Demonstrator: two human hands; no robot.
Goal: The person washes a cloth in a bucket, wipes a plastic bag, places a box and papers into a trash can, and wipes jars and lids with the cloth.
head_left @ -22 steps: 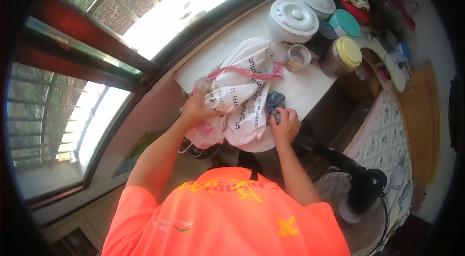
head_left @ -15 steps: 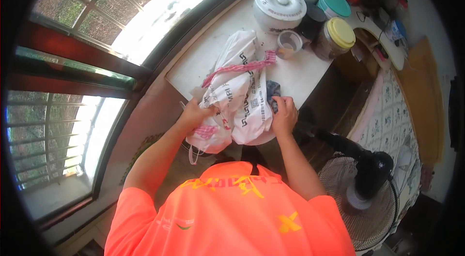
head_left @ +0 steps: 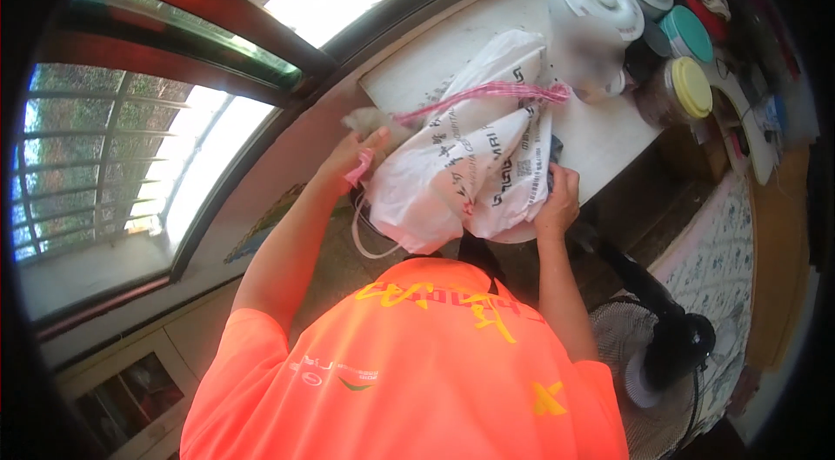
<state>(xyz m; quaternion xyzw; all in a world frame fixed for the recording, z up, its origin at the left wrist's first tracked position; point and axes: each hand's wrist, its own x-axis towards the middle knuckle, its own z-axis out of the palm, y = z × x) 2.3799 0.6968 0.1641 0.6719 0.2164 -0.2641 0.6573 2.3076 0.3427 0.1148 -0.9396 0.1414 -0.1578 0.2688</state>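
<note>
A white plastic bag (head_left: pixel 426 173) with dark print lies on the pale tabletop, its near part hanging over the edge. Across it runs a pink-and-white checked strip (head_left: pixel 487 90). My left hand (head_left: pixel 355 157), at the bag's left side, is closed round a pale, crumpled cloth (head_left: pixel 370 123), and a bit of pink cloth shows at its palm. With fingers curled, my right hand (head_left: pixel 557 201) grips the bag's right edge. Beside its fingertips a dark grey cloth (head_left: pixel 555 149) pokes out, mostly hidden. A white cord loop hangs below the bag on the left.
White lidded pots (head_left: pixel 600 3) stand at the back right, beside a jar with a yellow lid (head_left: pixel 692 88) and a teal-lidded tub (head_left: pixel 687 34). A black fan (head_left: pixel 670 356) stands low on the right. On the left is a barred window (head_left: pixel 104 147).
The view has turned, so the table and bag sit farther right in it. My left hand has drawn outward with the pale cloth. My right hand stays at the bag's right edge.
</note>
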